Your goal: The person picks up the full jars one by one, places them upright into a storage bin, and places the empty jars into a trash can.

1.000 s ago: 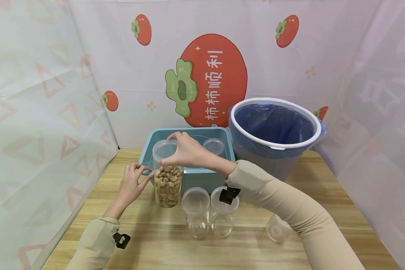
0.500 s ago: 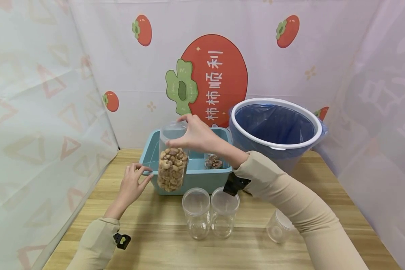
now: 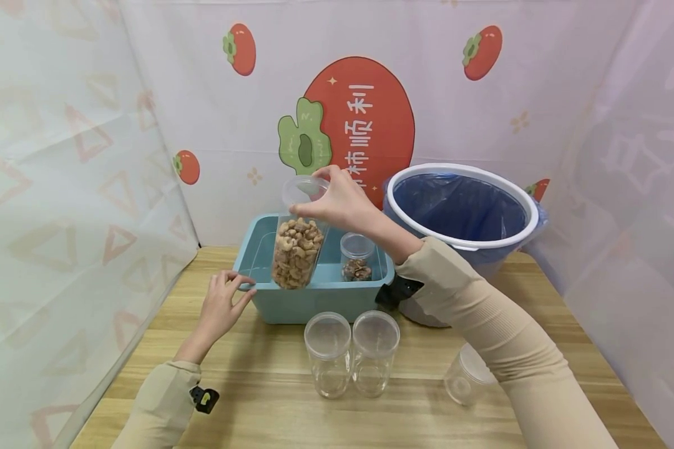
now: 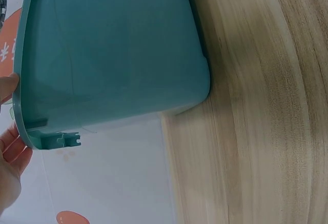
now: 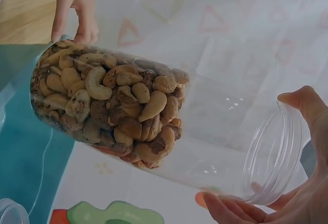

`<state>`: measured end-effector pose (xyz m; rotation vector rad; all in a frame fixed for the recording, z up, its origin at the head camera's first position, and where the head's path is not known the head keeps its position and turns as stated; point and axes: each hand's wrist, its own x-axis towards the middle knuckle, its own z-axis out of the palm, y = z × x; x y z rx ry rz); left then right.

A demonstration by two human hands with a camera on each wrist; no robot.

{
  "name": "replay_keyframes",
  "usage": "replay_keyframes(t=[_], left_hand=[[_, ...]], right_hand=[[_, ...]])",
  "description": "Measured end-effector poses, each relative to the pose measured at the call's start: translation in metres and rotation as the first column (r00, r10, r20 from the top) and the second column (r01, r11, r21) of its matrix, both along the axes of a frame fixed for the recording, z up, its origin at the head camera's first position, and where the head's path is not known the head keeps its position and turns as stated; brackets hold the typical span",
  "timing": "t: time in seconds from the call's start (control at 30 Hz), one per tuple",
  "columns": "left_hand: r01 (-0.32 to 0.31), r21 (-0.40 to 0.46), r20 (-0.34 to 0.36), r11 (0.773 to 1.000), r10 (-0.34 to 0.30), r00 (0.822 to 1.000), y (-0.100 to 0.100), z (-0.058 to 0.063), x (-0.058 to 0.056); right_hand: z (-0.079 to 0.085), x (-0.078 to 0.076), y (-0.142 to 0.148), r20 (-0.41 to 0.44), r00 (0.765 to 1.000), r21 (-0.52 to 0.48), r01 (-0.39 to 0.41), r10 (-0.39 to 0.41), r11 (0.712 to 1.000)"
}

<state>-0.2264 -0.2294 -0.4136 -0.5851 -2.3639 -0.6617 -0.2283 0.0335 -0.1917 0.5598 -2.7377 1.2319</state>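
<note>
Cashew jar point(image 3: 297, 252) in right hand point(image 3: 345, 202), near left hand point(image 3: 223, 304).

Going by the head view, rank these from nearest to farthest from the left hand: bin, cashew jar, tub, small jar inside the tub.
1. Tub: touching the left hand.
2. Cashew jar: in the right hand.
3. Small jar: tub's right side.
4. Bin: right of the tub.
</note>
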Motion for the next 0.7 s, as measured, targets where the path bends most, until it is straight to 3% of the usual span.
replay_keyframes(t=[0.43,0.7], left_hand=[[-0.005,0.013,0.0,1.0,0.005,1.0,-0.001,-0.001,-0.001],[0.0,0.018,-0.012,1.0,0.0,1.0,0.0,-0.001,-0.001]], right_hand=[[-0.024,-0.031,-0.006,0.016,0.997,0.072,0.08,-0.081,0.994],[-0.049,-0.053,-0.006,0.022,0.997,0.096,0.065,-0.067,0.993]])
